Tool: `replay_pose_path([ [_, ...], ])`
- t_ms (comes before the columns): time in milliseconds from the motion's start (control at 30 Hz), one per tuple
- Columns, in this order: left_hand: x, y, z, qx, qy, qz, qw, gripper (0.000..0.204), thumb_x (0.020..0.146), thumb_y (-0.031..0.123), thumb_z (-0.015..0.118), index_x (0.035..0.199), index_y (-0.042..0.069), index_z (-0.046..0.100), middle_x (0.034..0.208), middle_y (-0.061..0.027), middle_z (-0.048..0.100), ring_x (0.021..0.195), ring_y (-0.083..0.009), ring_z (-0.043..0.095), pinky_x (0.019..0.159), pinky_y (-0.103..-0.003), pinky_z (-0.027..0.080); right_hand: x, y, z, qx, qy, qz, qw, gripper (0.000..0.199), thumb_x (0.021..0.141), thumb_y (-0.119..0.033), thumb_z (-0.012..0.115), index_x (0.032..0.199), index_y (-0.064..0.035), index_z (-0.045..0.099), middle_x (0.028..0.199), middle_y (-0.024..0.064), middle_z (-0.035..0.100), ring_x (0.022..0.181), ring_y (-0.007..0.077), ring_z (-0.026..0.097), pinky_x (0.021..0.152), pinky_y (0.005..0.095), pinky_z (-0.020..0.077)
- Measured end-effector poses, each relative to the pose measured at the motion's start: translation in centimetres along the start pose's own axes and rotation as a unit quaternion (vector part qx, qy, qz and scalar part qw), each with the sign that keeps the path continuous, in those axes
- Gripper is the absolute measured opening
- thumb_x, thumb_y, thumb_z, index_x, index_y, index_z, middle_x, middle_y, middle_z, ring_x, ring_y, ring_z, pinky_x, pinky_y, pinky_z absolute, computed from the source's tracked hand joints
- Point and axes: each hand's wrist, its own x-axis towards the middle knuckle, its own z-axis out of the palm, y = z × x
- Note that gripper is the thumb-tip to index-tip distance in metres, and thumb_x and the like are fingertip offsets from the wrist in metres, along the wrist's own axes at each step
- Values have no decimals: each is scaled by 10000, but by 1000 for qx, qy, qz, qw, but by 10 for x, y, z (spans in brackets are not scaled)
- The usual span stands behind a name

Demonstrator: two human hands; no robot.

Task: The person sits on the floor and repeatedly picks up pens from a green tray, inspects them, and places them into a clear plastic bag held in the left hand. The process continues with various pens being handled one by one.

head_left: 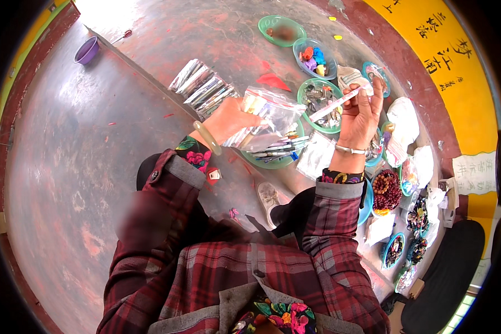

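My left hand (225, 121) is closed on the edge of a clear zip bag (273, 111) with a red seal strip. Several slim items lie inside the bag. Between the thumb and fingers of my right hand (362, 114) is a long, narrow, whitish-pink strip (335, 104), slanting down to the left; its exact kind is unclear. Beneath the bag, a green basket (270, 163) holds several pens (281, 146). Packed bundles of slim pen-like items (203, 86) lie on the floor beyond my left hand. Below the strip stands a green basket (302, 92) of small dark and metallic pieces.
A blue basket (333, 71) with colourful pieces and another green basket (261, 25) stand farther off. Dark red beads (387, 192), white bags (403, 122) and small bead baskets line the right. A purple basin (86, 51) and scissors (125, 35) lie far left. A red scrap (274, 82) is on the floor.
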Motion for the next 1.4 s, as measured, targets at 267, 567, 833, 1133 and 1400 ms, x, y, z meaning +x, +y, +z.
replay_pose_path([
  [267, -8, 12, 12, -104, -108, 71, 986, 621, 781, -48, 608, 1356, 36, 389, 1100, -31, 592, 938, -81, 536, 848, -243, 450, -9, 55, -12, 86, 100, 294, 947, 106, 872, -68, 576, 930, 20, 574, 812, 124, 638, 695, 190, 643, 552, 202, 535],
  [567, -9, 10, 6, 22, -61, 63, 996, 339, 795, 25, 640, 1128, 2, 577, 930, -12, 627, 833, -64, 537, 760, -247, 464, -30, 62, 25, -116, -152, 436, 879, 249, 844, -143, 643, 1036, 11, 606, 794, 33, 620, 684, 97, 582, 619, 225, 476],
  [833, -13, 11, 10, 76, -95, 19, 992, 278, 780, 53, 635, 1040, -40, 599, 890, -35, 629, 811, -100, 543, 773, -284, 459, -22, 8, 43, -186, -214, 273, 919, 251, 812, -111, 645, 1049, -34, 612, 840, 6, 625, 645, 41, 507, 497, 143, 302],
  [1133, 2, -19, 0, 111, -61, -17, 992, 317, 762, 52, 673, 1048, -53, 587, 935, -43, 631, 848, -97, 540, 789, -275, 454, -4, -8, 24, -184, -30, -29, 982, 43, 862, -64, 546, 833, -49, 575, 801, 75, 633, 635, 89, 554, 533, 195, 406],
  [1400, 2, -13, 3, 143, -61, 6, 988, 325, 750, 61, 676, 1047, -41, 590, 931, -42, 635, 848, -97, 539, 802, -278, 449, -2, -11, 14, -41, 10, -20, 999, 64, 872, -61, 537, 924, -26, 550, 805, 126, 628, 622, 127, 564, 531, 222, 454],
])
